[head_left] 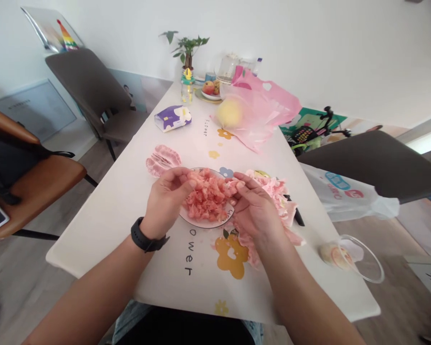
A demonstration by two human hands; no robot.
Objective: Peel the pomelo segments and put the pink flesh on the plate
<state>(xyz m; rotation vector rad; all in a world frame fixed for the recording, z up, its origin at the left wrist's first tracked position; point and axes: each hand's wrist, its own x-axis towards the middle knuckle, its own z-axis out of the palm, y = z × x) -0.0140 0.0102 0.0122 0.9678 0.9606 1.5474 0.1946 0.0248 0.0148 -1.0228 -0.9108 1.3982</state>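
Together, the fingertips (195,180) of your left hand (166,203) and the fingertips (239,181) of your right hand (255,212) closed in over pink pomelo pulp (208,196), curled and partly shut, each pinching shreds of it; the exact amount in each grip was too small to tell. The pulp lay heaped on a round white plate (201,223) between your hands. A black sports watch (145,235) circled your left wrist. Just right of the plate, beneath your right hand, sat a pile of peeled pink membrane (273,194), with a black-handled knife (298,216) at its edge. Left of the plate lay a pomelo segment (163,160) in its membrane. Farther along the flower-printed white table (104,235) were a pale yellow pomelo (230,112) against a pink plastic bag (269,103), a purple-and-white tissue pack (173,118), a fruit plate (208,94) and a potted green plant (187,50). A clear plastic container (359,258) lay tilted near the right edge.
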